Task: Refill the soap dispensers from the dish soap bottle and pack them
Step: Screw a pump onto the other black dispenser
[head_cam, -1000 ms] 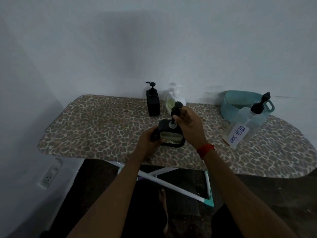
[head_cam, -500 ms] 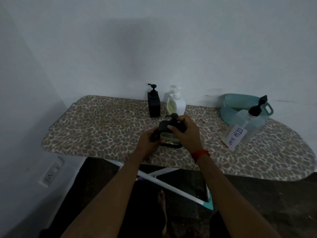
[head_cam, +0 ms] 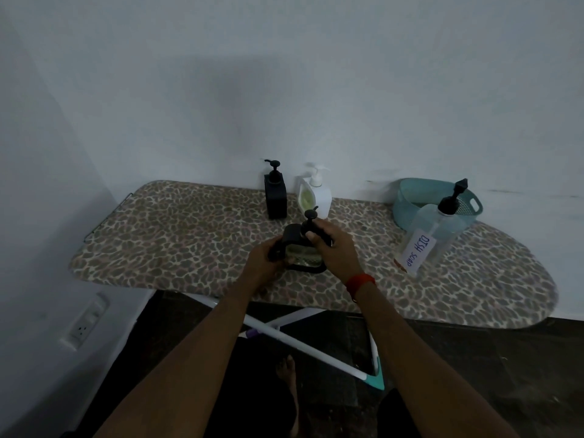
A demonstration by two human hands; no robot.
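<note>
A black soap dispenser (head_cam: 300,257) with a clear window stands at the front middle of the ironing board (head_cam: 177,235). My left hand (head_cam: 264,260) grips its left side. My right hand (head_cam: 336,248) grips the black pump head (head_cam: 310,220) seated in its top. Behind it stand another black dispenser (head_cam: 275,194) and a white dispenser (head_cam: 314,194) with yellowish soap. The clear dish soap bottle (head_cam: 426,235), with a black pump and a handwritten label, stands at the right.
A teal plastic basket (head_cam: 410,197) sits at the back right by the wall, behind the dish soap bottle. The board's white legs (head_cam: 294,339) cross below. A wall socket (head_cam: 82,328) is low on the left wall.
My right hand has lowered the pump head down into the black dispenser, from raised above it to seated on top. My left hand has kept its hold on the body.
</note>
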